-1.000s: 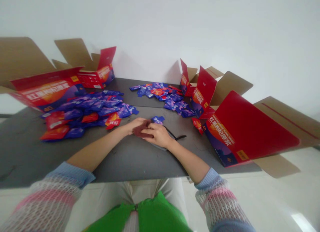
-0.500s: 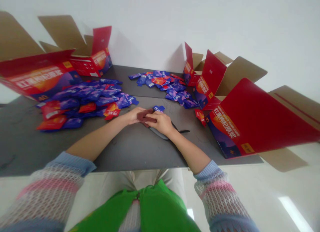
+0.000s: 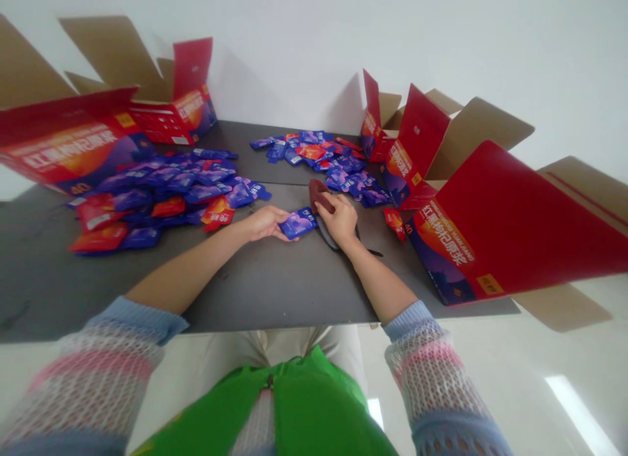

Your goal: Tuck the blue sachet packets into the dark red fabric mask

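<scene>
My left hand [image 3: 266, 224] is closed on the edge of a blue-purple sachet [image 3: 299, 224], pinched between thumb and fingers just above the table. To its right, my right hand [image 3: 340, 220] grips a folded brown cloth [image 3: 318, 193], which sticks out past the fingertips. A thin grey-and-black strap-like item [image 3: 326, 236] shows under my right hand; whether it joins the cloth I cannot tell. Left of my hands lies a large pile of blue and red sachets [image 3: 184, 184], and a smaller sachet pile [image 3: 338, 168] lies beyond them.
Open red cartons stand at both sides: a near-left carton [image 3: 73, 145], a far-left carton [image 3: 189, 116], a near-right carton [image 3: 490, 227], and others behind it, including a middle one [image 3: 405, 161]. One red sachet [image 3: 394, 224] lies by the near-right carton on the grey table [image 3: 275, 292].
My hands have moved apart. The left now holds the blue sachet that lay on the table beyond them; the right has shifted right and forward with the brown cloth.
</scene>
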Available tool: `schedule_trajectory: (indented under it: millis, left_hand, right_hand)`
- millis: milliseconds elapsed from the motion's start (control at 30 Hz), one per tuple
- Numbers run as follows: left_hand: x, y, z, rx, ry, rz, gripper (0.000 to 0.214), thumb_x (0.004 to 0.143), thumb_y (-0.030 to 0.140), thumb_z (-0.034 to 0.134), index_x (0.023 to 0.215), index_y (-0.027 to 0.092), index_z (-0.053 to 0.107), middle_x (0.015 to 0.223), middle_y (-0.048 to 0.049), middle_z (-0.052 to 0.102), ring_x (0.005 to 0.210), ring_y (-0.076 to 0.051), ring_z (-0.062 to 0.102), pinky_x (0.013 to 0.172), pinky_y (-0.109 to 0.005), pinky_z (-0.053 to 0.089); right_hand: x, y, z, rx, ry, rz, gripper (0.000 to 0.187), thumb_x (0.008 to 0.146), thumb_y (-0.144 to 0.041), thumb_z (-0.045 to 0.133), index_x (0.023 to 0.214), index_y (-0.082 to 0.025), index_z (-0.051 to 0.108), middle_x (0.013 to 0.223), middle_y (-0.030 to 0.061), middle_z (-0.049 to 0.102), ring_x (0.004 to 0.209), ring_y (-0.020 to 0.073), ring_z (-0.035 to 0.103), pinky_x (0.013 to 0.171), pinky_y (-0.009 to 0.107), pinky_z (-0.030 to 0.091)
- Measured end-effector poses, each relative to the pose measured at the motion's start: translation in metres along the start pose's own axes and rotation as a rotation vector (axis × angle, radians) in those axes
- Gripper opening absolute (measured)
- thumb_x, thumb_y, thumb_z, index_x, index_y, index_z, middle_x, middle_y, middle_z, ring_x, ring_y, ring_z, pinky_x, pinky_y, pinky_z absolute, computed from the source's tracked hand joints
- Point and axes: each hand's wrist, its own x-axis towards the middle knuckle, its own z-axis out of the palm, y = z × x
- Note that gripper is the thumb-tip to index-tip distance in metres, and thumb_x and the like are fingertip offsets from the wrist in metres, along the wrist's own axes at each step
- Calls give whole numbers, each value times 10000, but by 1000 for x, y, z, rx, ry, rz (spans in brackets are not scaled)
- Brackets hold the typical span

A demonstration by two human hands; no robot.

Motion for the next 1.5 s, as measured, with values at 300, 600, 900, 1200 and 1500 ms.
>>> schedule_trajectory:
  millis: [300, 600, 900, 1200, 1500]
  left_hand:
    - [0, 4, 0, 61, 123, 112, 185, 732, 0, 576, 592, 107, 631, 566, -22, 626, 548, -145, 599, 581, -242, 512]
    - [6, 8, 1, -1, 41, -39, 146, 799, 128, 544, 776, 101, 686, 749, -142, 724, 628, -241, 681, 625, -375, 580]
    - [5, 11, -10, -28, -49, -122, 242, 873, 103, 478, 959, 64, 701, 846, -195, 752, 790, -305, 742, 795, -492, 585]
    - [1, 4, -8, -145, -62, -47, 236, 922, 90, 478, 1029, 4, 670, 952, -242, 745, 881, -290, 750, 888, -446, 573]
    - [1, -2, 0, 17, 12, 116, 46, 712, 106, 711, 728, 95, 669, 656, -50, 690, 527, -169, 645, 514, -257, 529]
  right_hand:
    - [-38, -45, 11, 14, -325, -579, 356, 929, -499, 581, 1209, -327, 718, 1066, 46, 692, 986, 196, 614, 892, 323, 446]
    - [-28, -42, 14, -4, -311, -362, 347, 936, -530, 570, 1206, -362, 710, 1028, 8, 706, 978, 172, 623, 827, 276, 443]
    - [-9, -22, 12, -144, -206, -137, 351, 920, -471, 606, 1228, -329, 697, 1037, 46, 701, 939, 210, 639, 775, 296, 459]
    - [-1, 1, -5, -91, 78, 25, 387, 945, -473, 534, 1215, -261, 713, 1031, 71, 693, 926, 212, 652, 828, 319, 488]
    - [-37, -40, 14, -72, -215, -556, 329, 918, -495, 598, 1165, -324, 732, 1039, 35, 701, 952, 184, 627, 826, 299, 450]
